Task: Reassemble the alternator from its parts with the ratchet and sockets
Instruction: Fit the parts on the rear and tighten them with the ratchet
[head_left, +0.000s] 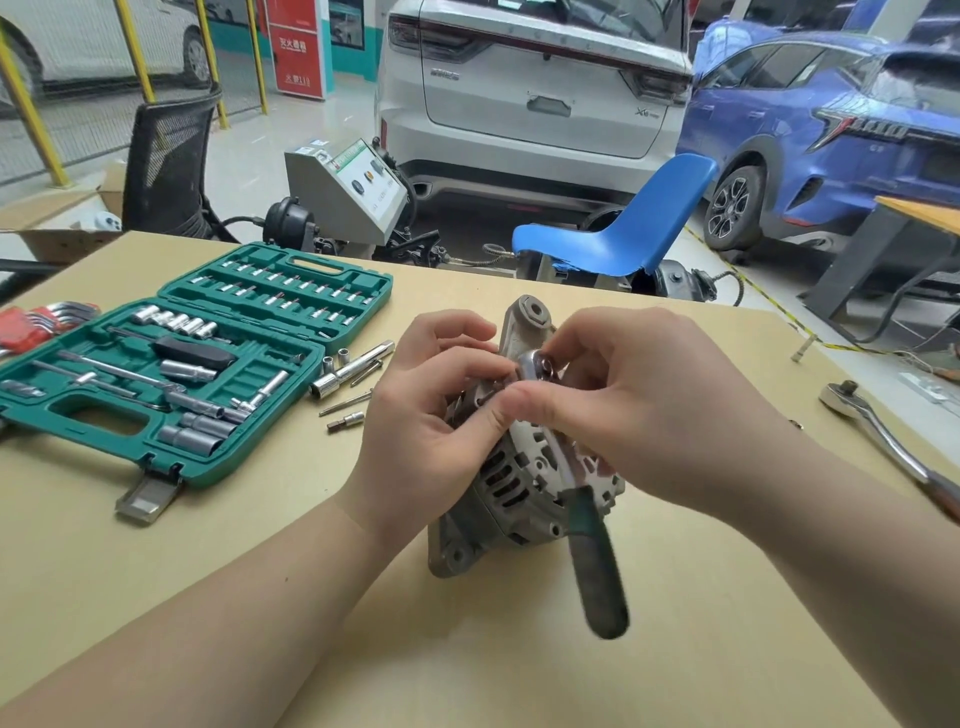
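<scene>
The grey alternator (506, 488) stands on its side in the middle of the tan table (208, 571). A small ratchet with a green and black handle (595, 561) sits with its chrome head (537, 366) on the alternator's upper part; the handle hangs toward me. My right hand (639, 410) pinches the ratchet head between thumb and fingers. My left hand (434, 410) grips the alternator's left side, fingers curled near the ratchet head. The socket under the head is hidden by my fingers.
An open green socket case (171, 364) lies at the left with several sockets and extensions. Loose sockets, bits and an extension bar (353, 369) lie beside it. A larger ratchet (883, 431) lies at the right edge. Red hex keys (36, 325) sit far left. A blue chair (623, 234) stands behind the table.
</scene>
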